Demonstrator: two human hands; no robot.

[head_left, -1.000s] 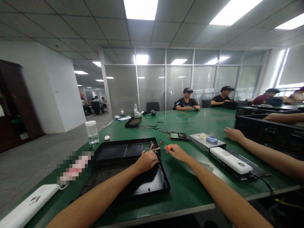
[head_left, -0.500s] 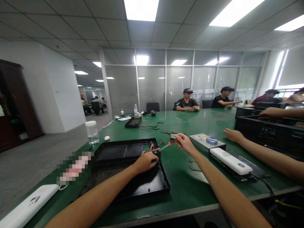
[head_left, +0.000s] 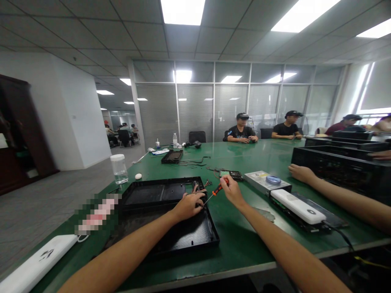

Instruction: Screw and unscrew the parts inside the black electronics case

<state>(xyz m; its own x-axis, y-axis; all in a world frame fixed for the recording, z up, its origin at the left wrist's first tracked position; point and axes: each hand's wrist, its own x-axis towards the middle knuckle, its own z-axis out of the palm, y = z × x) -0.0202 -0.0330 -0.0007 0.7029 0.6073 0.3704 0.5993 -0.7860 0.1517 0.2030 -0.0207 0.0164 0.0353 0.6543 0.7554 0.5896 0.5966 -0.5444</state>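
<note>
Between the fingers of my right hand is a screwdriver with an orange and black handle. Its thin shaft slants down and left, so the tip is close to my left fingertips. My left hand is closed over the right part of an open black casing. A small dark piece shows at its fingertips, too hidden to name. Just behind this hand, a bundle of thin coloured wires rises from the casing. Whether the tip touches anything cannot be made out.
Right of my hands stand a metal drive box with a blue round object and a white power bank-like device. A clear jar stands left. Another person's hand rests by black computer cases.
My right hand has turned and lowered the screwdriver, bringing its tip to my left fingertips. My left hand has hardly moved. At the right, the other person's far hand has drawn back rightward.
</note>
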